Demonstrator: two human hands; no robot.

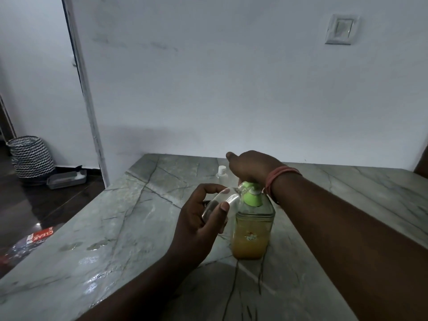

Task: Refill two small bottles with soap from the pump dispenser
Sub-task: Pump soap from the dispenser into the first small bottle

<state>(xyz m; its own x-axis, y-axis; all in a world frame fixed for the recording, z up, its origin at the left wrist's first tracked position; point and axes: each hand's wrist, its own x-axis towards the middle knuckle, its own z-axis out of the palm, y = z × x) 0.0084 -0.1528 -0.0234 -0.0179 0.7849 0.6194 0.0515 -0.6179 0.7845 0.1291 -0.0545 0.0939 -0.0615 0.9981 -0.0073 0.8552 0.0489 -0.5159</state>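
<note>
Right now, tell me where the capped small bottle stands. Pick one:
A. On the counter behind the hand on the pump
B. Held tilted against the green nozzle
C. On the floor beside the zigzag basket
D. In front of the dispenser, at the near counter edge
A: the capped small bottle stands upright on the counter, just beyond the right hand that rests on the pump dispenser.

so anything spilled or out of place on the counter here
Yes: wet patches glisten on the marble counter at the near left, like a small spill. Otherwise the pump dispenser stands upright, and the second small bottle behind it too, capped.
</note>
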